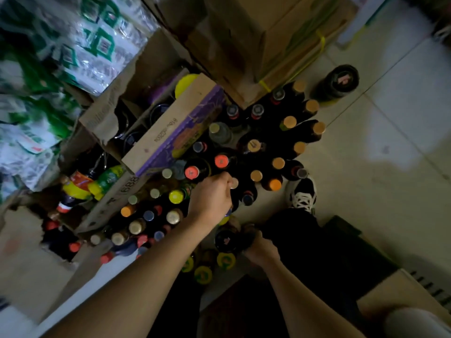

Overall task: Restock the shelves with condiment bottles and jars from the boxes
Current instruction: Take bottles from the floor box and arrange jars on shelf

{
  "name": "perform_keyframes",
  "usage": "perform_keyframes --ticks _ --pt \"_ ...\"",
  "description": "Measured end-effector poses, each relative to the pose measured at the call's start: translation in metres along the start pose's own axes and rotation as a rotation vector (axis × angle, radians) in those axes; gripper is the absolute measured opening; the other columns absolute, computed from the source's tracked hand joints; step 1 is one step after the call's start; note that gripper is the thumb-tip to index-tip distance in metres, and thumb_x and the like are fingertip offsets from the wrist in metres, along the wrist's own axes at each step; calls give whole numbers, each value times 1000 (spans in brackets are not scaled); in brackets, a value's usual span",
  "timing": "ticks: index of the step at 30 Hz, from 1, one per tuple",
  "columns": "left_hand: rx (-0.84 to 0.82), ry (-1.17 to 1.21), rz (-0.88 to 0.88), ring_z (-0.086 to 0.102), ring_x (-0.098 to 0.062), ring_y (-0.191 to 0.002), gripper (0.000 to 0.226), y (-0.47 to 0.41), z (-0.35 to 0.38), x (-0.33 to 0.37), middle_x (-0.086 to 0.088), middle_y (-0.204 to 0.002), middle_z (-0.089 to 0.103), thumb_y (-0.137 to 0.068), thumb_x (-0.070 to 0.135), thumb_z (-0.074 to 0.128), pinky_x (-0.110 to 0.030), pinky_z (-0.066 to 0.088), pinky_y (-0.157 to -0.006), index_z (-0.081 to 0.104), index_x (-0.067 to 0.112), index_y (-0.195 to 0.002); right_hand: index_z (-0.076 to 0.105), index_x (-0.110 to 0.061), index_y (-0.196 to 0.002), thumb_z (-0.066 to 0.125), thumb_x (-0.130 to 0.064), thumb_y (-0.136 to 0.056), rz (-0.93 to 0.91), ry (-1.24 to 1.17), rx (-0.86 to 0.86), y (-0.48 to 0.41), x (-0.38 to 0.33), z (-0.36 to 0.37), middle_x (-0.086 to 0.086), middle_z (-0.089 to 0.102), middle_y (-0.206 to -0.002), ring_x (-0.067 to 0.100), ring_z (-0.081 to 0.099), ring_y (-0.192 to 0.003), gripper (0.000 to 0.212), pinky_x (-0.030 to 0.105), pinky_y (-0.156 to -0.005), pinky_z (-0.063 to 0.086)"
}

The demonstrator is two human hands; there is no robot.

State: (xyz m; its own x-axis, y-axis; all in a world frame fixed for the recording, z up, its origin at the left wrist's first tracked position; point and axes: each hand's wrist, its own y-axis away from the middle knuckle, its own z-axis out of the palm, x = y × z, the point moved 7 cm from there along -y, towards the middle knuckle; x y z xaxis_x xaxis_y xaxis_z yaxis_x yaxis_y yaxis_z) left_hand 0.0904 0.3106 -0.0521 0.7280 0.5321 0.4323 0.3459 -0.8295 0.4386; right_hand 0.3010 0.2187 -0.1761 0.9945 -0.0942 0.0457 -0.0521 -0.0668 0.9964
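Left hand (212, 196) curls round the neck of a pale-capped bottle (234, 183); right hand (261, 247) wraps a dark jar (225, 240) nearby, both in the bottle cluster (256, 175) on the floor (366, 191). Prob. glass: heavy, slick, breakable. Grip necks, support bases.

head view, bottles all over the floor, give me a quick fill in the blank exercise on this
1. The left hand grips a pale-capped bottle that stands among others on the tiled ___.
2. The right hand holds a dark jar beside jars with ___ lids.
3. The open box next to the bottles has a ___ printed side.
4. The black shoe has ___ laces.

Missing words: floor; yellow; purple; white
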Motion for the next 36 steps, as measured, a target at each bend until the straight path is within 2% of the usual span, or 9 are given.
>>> perform_keyframes --ticks 4,11,16,19,21,25,31,34,36 --pt "-25 16 -3 61 -34 -75 11 17 4 -21 -10 -82 66 -98 14 52 -37 38 -54 63 12 -94 10 -31 -156 50 -45 -95 97 -64 72 -13 13 27 17 56 -129 34 59 -116 74 34 -83 49" --pt "-70 -7 -36 64 -27 -87 17 51 5 -43 -3 -98 70 -99 17 51 -34 44 -61 64 16 -110 64 -14 -121 57 -40 -94 100 -1 113 -12 13 10 10 69 -110 29 69 -100 38 36 -82 59" --pt "-165 -92 28 61 -28 -89 10 66 -1 -32 -1 -100 65 -97 16 52 -33 32 -61 59 17 -103 60 -14 -97 64 -37 -93 69 31 39 29 3 -33 1 59 -75 20 70 -61 24 25 -46 55" --pt "-307 -160 173 60 -29 -88 14 68 -12 -6 -2 -102 59 -96 12 51 -36 39 -61 57 16 -108 61 -12 -103 61 -33 -95 -37 176 75 87 -14 -73 -1 59 -74 16 68 -57 23 24 -49 53" --pt "-369 -132 218 61 -27 -91 15 63 -32 12 -2 -105 59 -96 13 52 -37 47 -67 58 15 -109 63 -12 -108 63 -37 -93 -101 327 120 139 -33 -100 0 62 -82 20 72 -80 29 27 -62 54" --pt "-473 57 130 56 -22 -117 35 49 -93 41 -1 -129 58 -93 13 58 -38 49 -91 59 19 -127 58 -8 -125 66 -28 -90 -241 605 237 260 -78 -150 10 64 -121 28 62 -111 41 32 -82 50" --pt "-741 784 -237 47 -18 -131 45 46 -181 79 -4 -146 50 -98 16 51 -15 42 -84 50 23 -143 66 -13 -116 57 -26 -91 -500 837 267 425 -141 -219 5 66 -113 22 62 -109 30 28 -77 46" --pt "-725 1021 -355 61 -15 -113 41 41 -223 79 1 -124 67 -100 45 42 -24 43 -81 69 21 -117 58 -22 -133 62 -16 -88 -607 771 182 484 -170 -245 0 71 -95 -3 65 -76 45 15 -59 45" --pt "-751 1230 -432 71 -18 -90 38 45 -239 73 -4 -102 75 -90 48 57 -25 52 -73 76 16 -96 54 -27 -138 67 -8 -86 -634 690 107 505 -189 -258 3 72 -89 4 68 -66 57 14 -54 48"
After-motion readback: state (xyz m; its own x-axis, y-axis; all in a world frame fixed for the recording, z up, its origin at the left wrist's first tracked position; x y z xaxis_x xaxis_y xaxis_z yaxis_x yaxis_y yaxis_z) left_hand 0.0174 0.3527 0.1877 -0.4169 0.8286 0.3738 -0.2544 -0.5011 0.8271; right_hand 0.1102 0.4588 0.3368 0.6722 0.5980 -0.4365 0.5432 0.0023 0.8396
